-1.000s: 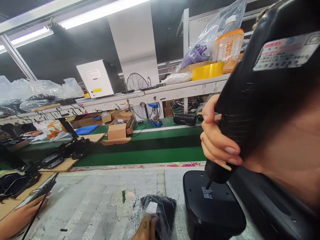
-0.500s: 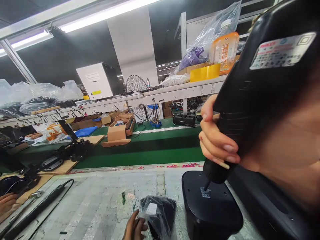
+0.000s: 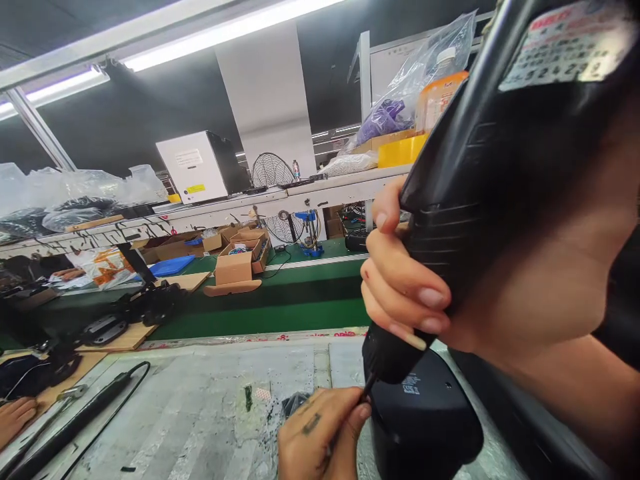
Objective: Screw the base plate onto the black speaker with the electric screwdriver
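In my right hand (image 3: 405, 287) is a black electric screwdriver (image 3: 450, 180), tilted, its bit pointing down and left. My left hand (image 3: 320, 433) is closed in a pinch at the tip of the bit; whatever lies between the fingertips is hidden. Just behind and right of the bit stands a black box-shaped housing (image 3: 430, 420) with rounded corners, small holes and printed text on its top. Behind my left hand a dark plastic bag (image 3: 295, 403) shows only in part.
A co-worker's hand (image 3: 17, 417) rests at the left edge, near a long black tool with a cable (image 3: 75, 417). Beyond the worktop (image 3: 200, 393) runs a green conveyor belt (image 3: 300, 300) with open cardboard boxes (image 3: 237, 263). Above it is a shelf (image 3: 345, 187).
My left hand has left the plastic bag and come up right to the bit's tip. The screwdriver has shifted left and no longer points over the middle of the housing's top.
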`<state>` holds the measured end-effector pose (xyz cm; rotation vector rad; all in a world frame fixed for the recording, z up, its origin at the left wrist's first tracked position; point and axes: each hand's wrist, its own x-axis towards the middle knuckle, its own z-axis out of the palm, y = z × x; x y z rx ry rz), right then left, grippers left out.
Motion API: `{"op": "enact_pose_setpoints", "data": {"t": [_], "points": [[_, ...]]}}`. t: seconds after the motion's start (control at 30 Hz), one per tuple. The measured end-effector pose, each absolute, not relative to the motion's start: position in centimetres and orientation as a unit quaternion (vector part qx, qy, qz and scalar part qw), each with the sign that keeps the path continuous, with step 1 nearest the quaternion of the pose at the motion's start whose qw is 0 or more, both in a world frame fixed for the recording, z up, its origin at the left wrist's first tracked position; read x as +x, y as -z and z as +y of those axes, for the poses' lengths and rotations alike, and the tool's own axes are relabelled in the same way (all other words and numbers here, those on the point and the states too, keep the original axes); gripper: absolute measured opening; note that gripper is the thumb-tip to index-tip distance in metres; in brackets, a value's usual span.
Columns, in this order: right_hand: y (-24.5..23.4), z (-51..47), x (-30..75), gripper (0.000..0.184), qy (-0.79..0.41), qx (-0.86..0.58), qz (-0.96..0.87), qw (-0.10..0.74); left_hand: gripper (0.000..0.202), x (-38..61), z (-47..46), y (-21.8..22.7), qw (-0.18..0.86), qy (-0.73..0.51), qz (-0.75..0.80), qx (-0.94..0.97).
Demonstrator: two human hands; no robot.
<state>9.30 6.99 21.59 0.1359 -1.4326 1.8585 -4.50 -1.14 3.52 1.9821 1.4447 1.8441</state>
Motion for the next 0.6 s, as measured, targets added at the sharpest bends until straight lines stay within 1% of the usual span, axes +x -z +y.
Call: {"op": "enact_pose_setpoints", "data": {"t": [0.07, 0.17, 0.27, 0.33, 0.43, 0.53, 0.6], "points": [[-21.5, 7.1, 9.4, 0.078, -0.731, 0.049, -0.566, 0.379, 0.014, -5.0, -1.0, -3.7, 0.019, -0.563, 0.466, 0.683], [-21.0, 7.0, 9.3, 0.083, -0.708, 0.041, -0.569, 0.417, 0.016, -5.6, -0.7, -4.1, -0.030, -0.505, 0.473, 0.721], [-20.8, 6.8, 9.0, 0.100, -0.686, 0.030, -0.576, 0.443, 0.013, -5.5, -0.5, -4.4, -0.044, -0.500, 0.492, 0.711], [-21.0, 6.7, 8.8, 0.108, -0.686, 0.021, -0.589, 0.427, 0.012, -5.2, -0.5, -4.4, -0.028, -0.518, 0.507, 0.688], [-21.7, 6.7, 8.7, 0.109, -0.697, 0.002, -0.593, 0.404, 0.013, -4.9, -0.5, -4.0, -0.040, -0.527, 0.510, 0.679], [-21.9, 6.9, 8.6, 0.104, -0.716, -0.016, -0.593, 0.367, 0.011, -4.8, -0.5, -3.5, -0.070, -0.506, 0.509, 0.693], [-21.7, 7.2, 8.6, 0.101, -0.722, -0.013, -0.595, 0.352, 0.011, -4.8, -0.4, -3.3, -0.069, -0.494, 0.499, 0.709]]}}
